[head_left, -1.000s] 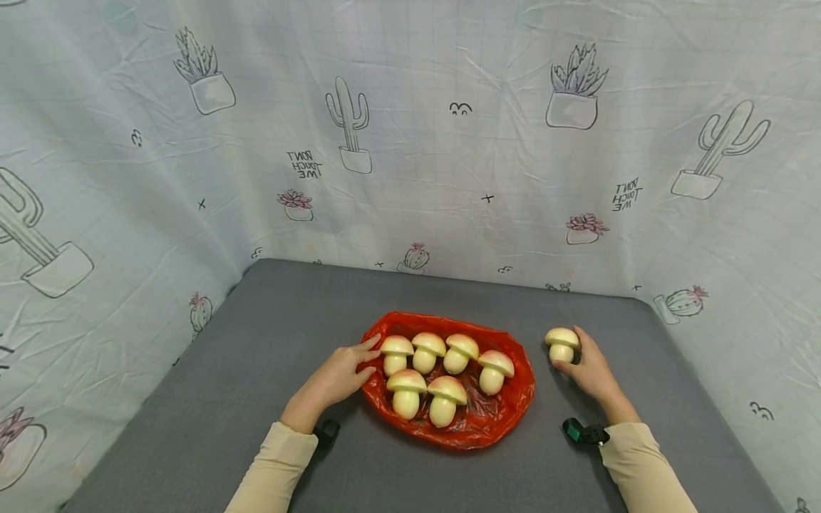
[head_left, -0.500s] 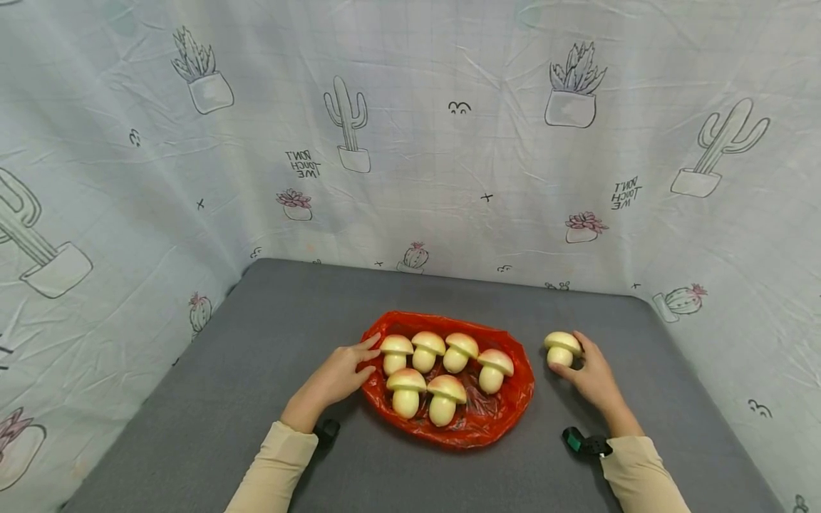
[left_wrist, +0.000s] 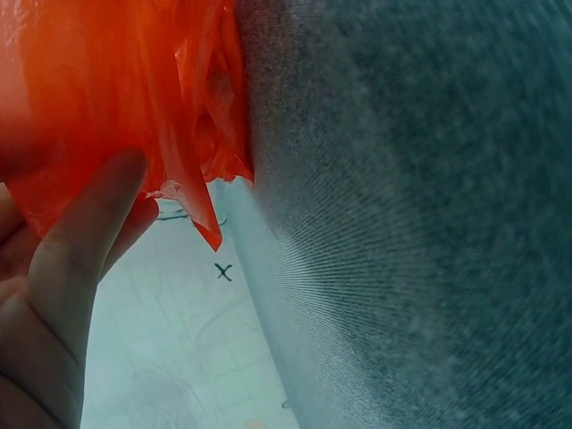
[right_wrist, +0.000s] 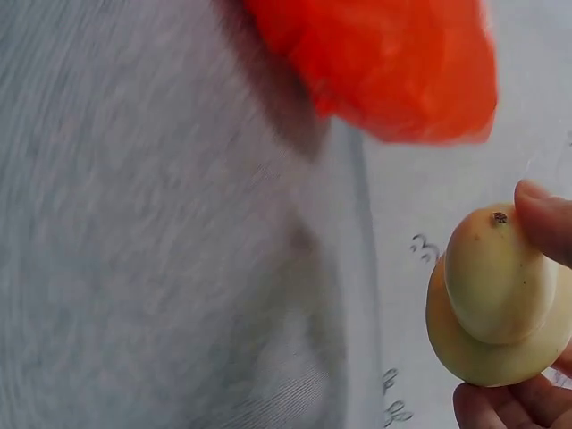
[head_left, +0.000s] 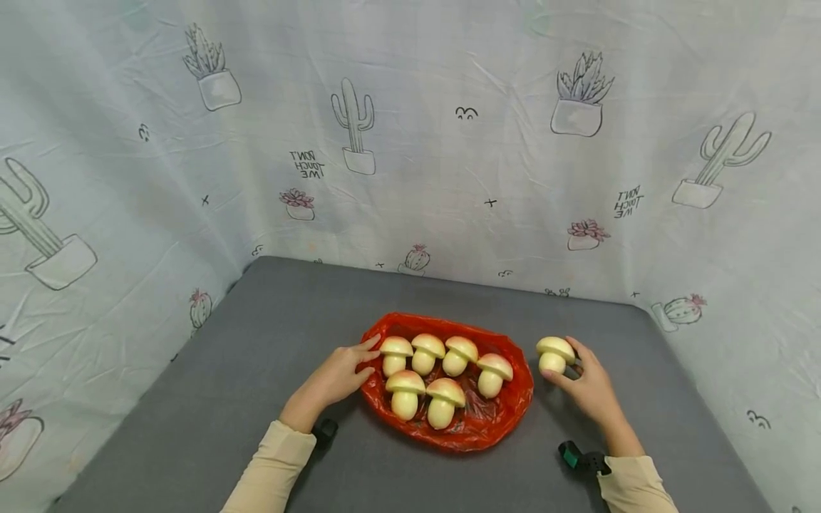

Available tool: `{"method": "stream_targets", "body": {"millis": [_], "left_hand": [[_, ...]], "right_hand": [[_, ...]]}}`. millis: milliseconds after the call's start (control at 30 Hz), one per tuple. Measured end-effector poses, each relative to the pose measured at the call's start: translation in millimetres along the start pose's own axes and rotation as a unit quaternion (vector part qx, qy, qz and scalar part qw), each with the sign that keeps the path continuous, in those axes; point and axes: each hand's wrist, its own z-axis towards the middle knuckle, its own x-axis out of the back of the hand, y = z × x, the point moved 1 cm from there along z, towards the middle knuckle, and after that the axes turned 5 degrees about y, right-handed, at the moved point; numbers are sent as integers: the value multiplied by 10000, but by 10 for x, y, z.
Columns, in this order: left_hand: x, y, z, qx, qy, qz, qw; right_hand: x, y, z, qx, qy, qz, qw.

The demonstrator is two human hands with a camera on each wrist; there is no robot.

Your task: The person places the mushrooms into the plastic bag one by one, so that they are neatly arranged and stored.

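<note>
In the head view my right hand point(head_left: 585, 381) grips a pale yellow toy-like mushroom point(head_left: 553, 355) between thumb and fingers, just right of the red plastic bag point(head_left: 449, 443). The right wrist view shows the round stem of this mushroom point(right_wrist: 500, 277) with a small dark spot on its end, held off the table. My left hand point(head_left: 336, 374) holds the bag's left rim, the thumb point(left_wrist: 89, 214) against the outside of the plastic. Inside the open bag lie several similar mushrooms point(head_left: 442, 402) with pink-tinged caps, in two rows.
A grey cloth-covered table point(head_left: 308, 299) carries everything. White fabric point(head_left: 410, 142) printed with cacti surrounds it at the back and sides. A dark wrist device point(head_left: 580, 456) sits below the right wrist.
My right hand has lifted the mushroom off the table and brought it slightly left, toward the bag. The left hand stays at the rim; the head view has shifted a little.
</note>
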Motion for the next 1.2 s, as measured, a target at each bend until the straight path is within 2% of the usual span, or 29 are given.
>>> {"method": "stream_targets", "body": {"millis": [233,433,567,933,1200], "left_hand": [[11,4,5,57,-62,-8,10000],[18,11,4,-92,22,342,9994],[27,21,3,-104,17,336,9994],[30,36,4,-121,34,369,9992],[20,27,3,-97,25,313,9995]], "right_hand": [[-4,-250,-88,260,128,-13,9996],[-40,-477,-164,661,254,268,9971],[-95,-581,-209,832,236,272,9959],[-319,-712,-341,1103,-2,46,9939],[-497,-782,-480,1284,-25,-246,9914]]}}
